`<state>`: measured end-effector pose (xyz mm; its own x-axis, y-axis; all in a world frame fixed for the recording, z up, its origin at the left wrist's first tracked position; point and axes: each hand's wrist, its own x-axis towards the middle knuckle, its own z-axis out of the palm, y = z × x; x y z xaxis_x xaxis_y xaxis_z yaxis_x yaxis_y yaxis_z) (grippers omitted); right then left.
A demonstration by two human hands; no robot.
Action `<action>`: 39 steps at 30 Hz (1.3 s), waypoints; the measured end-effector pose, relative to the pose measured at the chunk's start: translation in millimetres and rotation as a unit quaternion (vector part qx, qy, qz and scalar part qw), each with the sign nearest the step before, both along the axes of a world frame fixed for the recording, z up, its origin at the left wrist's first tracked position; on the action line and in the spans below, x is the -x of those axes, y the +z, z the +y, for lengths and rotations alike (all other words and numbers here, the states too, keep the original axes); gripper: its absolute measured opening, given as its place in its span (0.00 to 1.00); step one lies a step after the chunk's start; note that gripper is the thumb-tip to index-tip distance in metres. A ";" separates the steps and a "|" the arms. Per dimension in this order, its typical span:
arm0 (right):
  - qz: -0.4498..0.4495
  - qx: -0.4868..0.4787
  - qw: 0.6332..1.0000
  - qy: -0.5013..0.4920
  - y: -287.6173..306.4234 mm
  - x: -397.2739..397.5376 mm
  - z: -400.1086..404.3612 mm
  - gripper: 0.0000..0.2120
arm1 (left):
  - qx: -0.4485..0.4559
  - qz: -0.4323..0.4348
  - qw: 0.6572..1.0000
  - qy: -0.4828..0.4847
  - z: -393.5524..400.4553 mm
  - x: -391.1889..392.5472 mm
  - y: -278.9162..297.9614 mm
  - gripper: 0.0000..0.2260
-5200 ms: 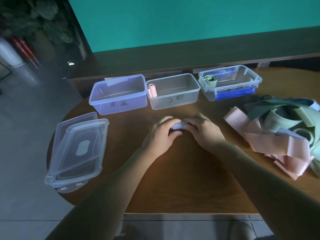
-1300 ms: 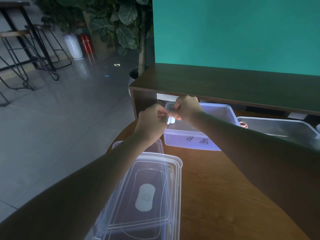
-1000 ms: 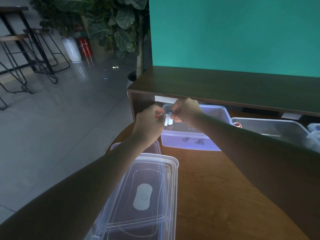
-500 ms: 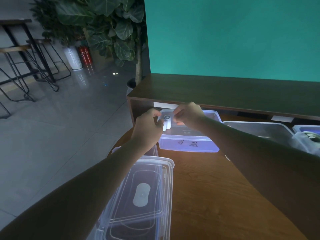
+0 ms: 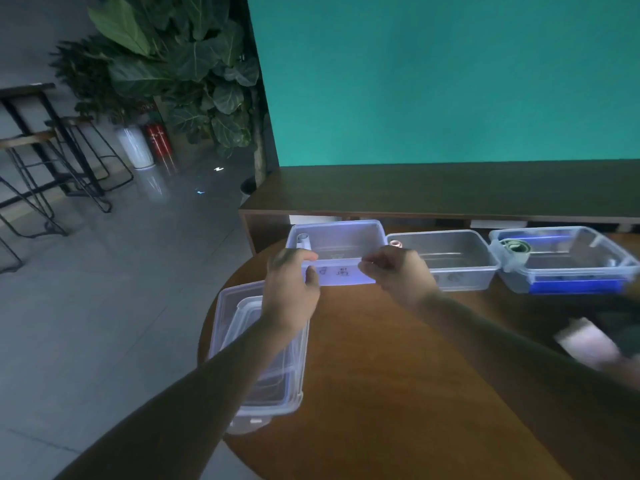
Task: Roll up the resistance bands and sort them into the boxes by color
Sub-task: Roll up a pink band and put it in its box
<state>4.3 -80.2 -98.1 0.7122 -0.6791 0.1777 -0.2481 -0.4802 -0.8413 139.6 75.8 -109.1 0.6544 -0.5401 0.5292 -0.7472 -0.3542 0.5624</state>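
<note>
Sorting is the step in hand, I'd say: a blue roll (image 5: pixel 304 241) stands in the far left corner of the blue-tinted box (image 5: pixel 349 233), and both hands sit at that box's near wall. The left hand (image 5: pixel 289 289) has its fingers hooked over the near rim and its thumb against the front, gripping the box; the right hand (image 5: pixel 394 271) has its fingers loosely curled by the near right corner, and I cannot tell whether it pinches the rim or only touches it. Next along, the clear middle box (image 5: pixel 460 268) holds one pink roll (image 5: pixel 395 243) in its far left corner, and the right box (image 5: pixel 588 271), resting on something blue, holds a green roll (image 5: pixel 515 246) at its left end. Two lids (image 5: pixel 256 358) lie stacked near the table (image 5: pixel 398 393) edge, on the left. The next move, to my eye, calls for letting go and reaching right, where a blurred pink band (image 5: pixel 585 341) lies loose, well apart from the boxes, waiting to be rolled.
</note>
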 end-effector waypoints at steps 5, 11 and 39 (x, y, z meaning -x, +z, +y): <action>-0.019 -0.048 0.998 -0.039 -38.4 98.0 12.1 0.04 | -0.025 0.013 0.998 -0.059 3.3 79.5 -10.2 0.10; -0.005 -0.071 0.991 -0.112 -76.4 215.1 24.5 0.06 | -0.078 0.102 0.985 -0.113 -13.5 176.9 -44.9 0.10; -0.148 -0.094 0.935 -0.309 -90.6 301.4 -13.5 0.06 | -0.035 0.241 0.943 -0.226 -186.0 304.0 -62.3 0.16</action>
<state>-297.1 -93.8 -188.7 0.1131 -0.9835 0.1409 -0.1725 -0.1591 -0.9721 -164.4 -110.3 -171.4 0.5049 -0.8439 0.1813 -0.4936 -0.1099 0.8627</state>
